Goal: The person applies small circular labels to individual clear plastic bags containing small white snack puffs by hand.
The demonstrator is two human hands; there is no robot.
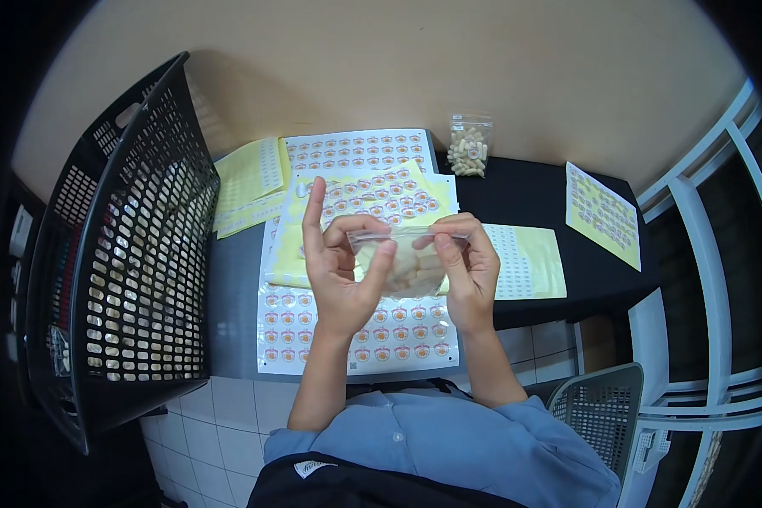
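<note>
Between both hands hangs a clear zip bag [411, 275] with pale capsule-like pieces inside, held by its top edge. My left hand [343, 262] pinches the bag's upper left corner between thumb and a finger, while its index finger points up. At the upper right corner, my right hand [470, 267] pinches the zip strip with thumb and fingers. Beneath the bag lie yellow sticker sheets [381, 199] with round orange-and-white labels, on top of larger white sticker sheets [398, 343].
A tall black perforated basket [144, 237] stands at the left. Against the wall is a filled zip bag [470, 148]. Other label sheets lie at the left [254, 182], at the right [525, 262] and on the far right corner [603, 216]. A grey-green chair [601, 406] is at lower right.
</note>
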